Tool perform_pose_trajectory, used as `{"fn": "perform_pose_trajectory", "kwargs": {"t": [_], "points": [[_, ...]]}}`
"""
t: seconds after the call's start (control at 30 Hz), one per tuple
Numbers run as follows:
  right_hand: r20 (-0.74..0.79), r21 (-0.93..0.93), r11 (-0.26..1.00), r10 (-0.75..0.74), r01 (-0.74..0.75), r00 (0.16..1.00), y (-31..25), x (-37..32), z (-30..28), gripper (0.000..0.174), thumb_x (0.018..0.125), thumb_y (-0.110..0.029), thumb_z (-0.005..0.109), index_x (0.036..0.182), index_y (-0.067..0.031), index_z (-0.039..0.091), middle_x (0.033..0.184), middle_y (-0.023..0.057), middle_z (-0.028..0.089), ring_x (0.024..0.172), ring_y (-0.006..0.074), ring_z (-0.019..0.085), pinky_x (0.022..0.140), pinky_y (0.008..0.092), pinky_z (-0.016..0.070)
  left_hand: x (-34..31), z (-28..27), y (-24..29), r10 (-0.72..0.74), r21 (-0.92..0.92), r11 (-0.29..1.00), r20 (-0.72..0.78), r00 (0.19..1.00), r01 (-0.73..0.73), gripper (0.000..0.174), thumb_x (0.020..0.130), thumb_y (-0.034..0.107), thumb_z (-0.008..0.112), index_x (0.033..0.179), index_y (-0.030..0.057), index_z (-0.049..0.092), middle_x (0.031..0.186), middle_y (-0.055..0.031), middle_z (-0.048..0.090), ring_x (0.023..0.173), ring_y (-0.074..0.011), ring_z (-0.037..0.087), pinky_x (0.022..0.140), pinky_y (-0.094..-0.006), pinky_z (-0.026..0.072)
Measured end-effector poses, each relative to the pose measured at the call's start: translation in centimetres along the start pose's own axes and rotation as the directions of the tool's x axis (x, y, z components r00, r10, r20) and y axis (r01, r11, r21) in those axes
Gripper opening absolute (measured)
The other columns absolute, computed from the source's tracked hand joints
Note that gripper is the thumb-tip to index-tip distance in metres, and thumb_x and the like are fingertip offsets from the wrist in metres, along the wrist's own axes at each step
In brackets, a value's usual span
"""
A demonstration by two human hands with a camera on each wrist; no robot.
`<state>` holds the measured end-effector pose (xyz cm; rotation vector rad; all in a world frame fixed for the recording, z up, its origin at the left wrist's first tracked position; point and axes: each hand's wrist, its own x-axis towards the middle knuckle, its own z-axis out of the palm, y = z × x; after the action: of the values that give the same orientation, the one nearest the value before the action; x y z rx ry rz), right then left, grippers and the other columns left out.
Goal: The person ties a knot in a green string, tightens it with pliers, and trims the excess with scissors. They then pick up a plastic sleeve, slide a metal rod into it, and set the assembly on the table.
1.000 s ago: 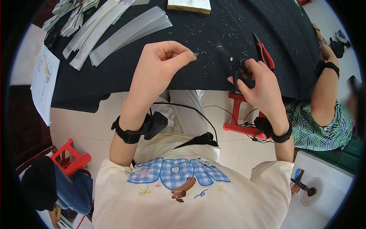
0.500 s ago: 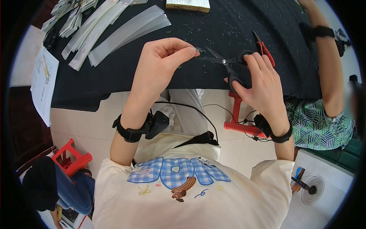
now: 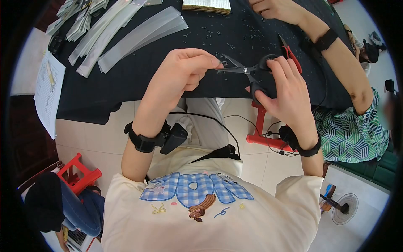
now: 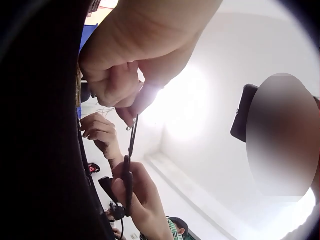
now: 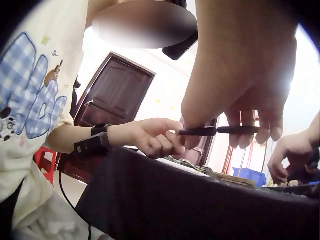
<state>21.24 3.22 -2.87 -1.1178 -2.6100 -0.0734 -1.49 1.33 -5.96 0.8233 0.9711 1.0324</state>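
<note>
In the head view my left hand (image 3: 180, 71) pinches a small, thin, wire-like piece (image 3: 224, 63) between thumb and index finger. Black scissors (image 3: 245, 70) are in my right hand (image 3: 289, 86), whose thumb and fingers go through the handle loops. Their blades stand spread, pointing left, with the lower tip right at my left fingertips. Seen from the left wrist, the scissors (image 4: 129, 170) appear edge-on below the pinching fingers. The right wrist view shows the scissor handles (image 5: 200, 131) edge-on under my right hand (image 5: 245, 65).
Red-handled cutters (image 3: 290, 56) lie on the black cloth (image 3: 252, 38) among scattered thin clippings. Clear plastic strips (image 3: 142, 40) and a cardboard stack (image 3: 206, 6) lie farther back. From the right, another person's hand (image 3: 277, 9) reaches over the table. A paper sheet (image 3: 48, 92) hangs at the left edge.
The scissors have turned from a blurred pose to spread blades pointing left. My left hand has rotated and come down to the blades. The other person's arm has swung in over the table.
</note>
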Motion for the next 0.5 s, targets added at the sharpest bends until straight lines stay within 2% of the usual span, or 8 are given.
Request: {"fn": "perform_pose_trajectory", "kwargs": {"t": [0.07, 0.17, 0.23, 0.27, 0.33, 0.37, 0.43, 0.5], "points": [[0.003, -0.009, 1.000, 0.012, -0.012, 1.000, 0.3, 0.2, 0.0, 0.049, 0.057, -0.017, 0.072, 0.097, 0.0017, 0.051, 0.090, 0.0097, 0.049, 0.080, 0.0257, 0.048, 0.069, 0.0320, 0.0443, 0.2, -0.5, 0.2, 0.003, -0.037, 0.999, 0.000, 1.000, -0.003, 0.013, 0.077, 0.009, 0.058, 0.078, -0.0014, 0.065, 0.048, 0.0073, 0.035, 0.039, -0.0006, 0.022, 0.037, -0.0196, 0.0123], [0.004, -0.041, 0.998, 0.049, -0.048, 0.999, 1.1, -0.1, 0.1, 0.047, 0.059, -0.018, 0.072, 0.097, 0.0014, 0.051, 0.090, 0.0097, 0.049, 0.081, 0.0256, 0.049, 0.069, 0.0318, 0.0446, 0.1, -0.4, 0.4, 0.038, 0.045, 0.998, -0.045, 0.998, -0.036, 0.013, 0.077, 0.010, 0.058, 0.079, -0.0012, 0.065, 0.050, 0.0044, 0.045, 0.041, -0.0013, 0.032, 0.038, -0.0178, 0.0216], [0.005, -0.063, 0.996, 0.070, -0.070, 0.998, 1.4, -0.2, 0.2, 0.047, 0.059, -0.018, 0.071, 0.097, 0.0013, 0.051, 0.090, 0.0097, 0.049, 0.081, 0.0256, 0.049, 0.069, 0.0319, 0.0447, 0.2, 0.2, 0.2, 0.254, 0.325, 0.929, -0.215, 0.943, -0.176, 0.014, 0.077, 0.011, 0.059, 0.079, -0.0014, 0.066, 0.060, -0.0009, 0.058, 0.051, -0.0032, 0.047, 0.048, -0.0166, 0.0342], [0.019, -0.068, 0.994, 0.089, -0.087, 0.996, 1.5, -0.3, 0.1, 0.046, 0.060, -0.019, 0.071, 0.097, 0.0015, 0.051, 0.090, 0.0097, 0.050, 0.081, 0.0256, 0.049, 0.069, 0.0321, 0.0448, 0.2, 0.3, 0.2, 0.255, 0.325, 0.929, -0.216, 0.943, -0.177, 0.014, 0.077, 0.011, 0.059, 0.079, -0.0014, 0.066, 0.060, -0.0009, 0.058, 0.051, -0.0032, 0.047, 0.048, -0.0166, 0.0342], [0.033, -0.074, 0.992, 0.106, -0.103, 0.994, 1.4, -0.3, 0.2, 0.046, 0.061, -0.019, 0.071, 0.097, 0.0016, 0.052, 0.090, 0.0098, 0.050, 0.081, 0.0256, 0.049, 0.069, 0.0324, 0.0449, 0.3, 0.4, 0.1, 0.257, 0.361, 0.920, -0.259, 0.931, -0.153, 0.015, 0.076, 0.012, 0.060, 0.080, -0.0014, 0.066, 0.071, -0.0052, 0.065, 0.063, -0.0058, 0.055, 0.059, -0.0177, 0.0404], [0.032, -0.047, 0.994, 0.098, -0.096, 0.995, 1.3, -0.3, 0.2, 0.046, 0.060, -0.019, 0.071, 0.097, 0.0019, 0.052, 0.090, 0.0098, 0.050, 0.081, 0.0258, 0.049, 0.069, 0.0325, 0.0449, 0.3, 0.3, -0.1, 0.257, 0.361, 0.920, -0.259, 0.931, -0.154, 0.015, 0.076, 0.012, 0.060, 0.080, -0.0014, 0.066, 0.071, -0.0052, 0.065, 0.063, -0.0058, 0.055, 0.059, -0.0177, 0.0404], [0.032, -0.020, 0.996, 0.091, -0.090, 0.995, 1.1, -0.3, 0.2, 0.047, 0.060, -0.019, 0.072, 0.097, 0.0022, 0.052, 0.089, 0.0099, 0.051, 0.080, 0.0259, 0.049, 0.069, 0.0327, 0.0448, 0.4, 0.2, -0.4, 0.303, 0.385, 0.898, -0.190, 0.934, -0.212, 0.013, 0.077, 0.013, 0.060, 0.081, 0.0010, 0.065, 0.066, 0.0000, 0.061, 0.042, 0.0008, 0.029, 0.038, -0.0174, 0.0175], [0.035, 0.078, 0.996, 0.047, -0.049, 0.998, 0.9, -0.3, -0.2, 0.049, 0.057, -0.017, 0.073, 0.098, 0.0017, 0.052, 0.088, 0.0100, 0.051, 0.079, 0.0261, 0.050, 0.068, 0.0325, 0.0450, 0.1, 0.3, -0.1, 0.288, 0.375, 0.903, -0.165, 0.943, -0.210, 0.013, 0.077, 0.012, 0.060, 0.080, 0.0011, 0.065, 0.065, 0.0003, 0.060, 0.042, 0.0008, 0.029, 0.038, -0.0174, 0.0175]]}}
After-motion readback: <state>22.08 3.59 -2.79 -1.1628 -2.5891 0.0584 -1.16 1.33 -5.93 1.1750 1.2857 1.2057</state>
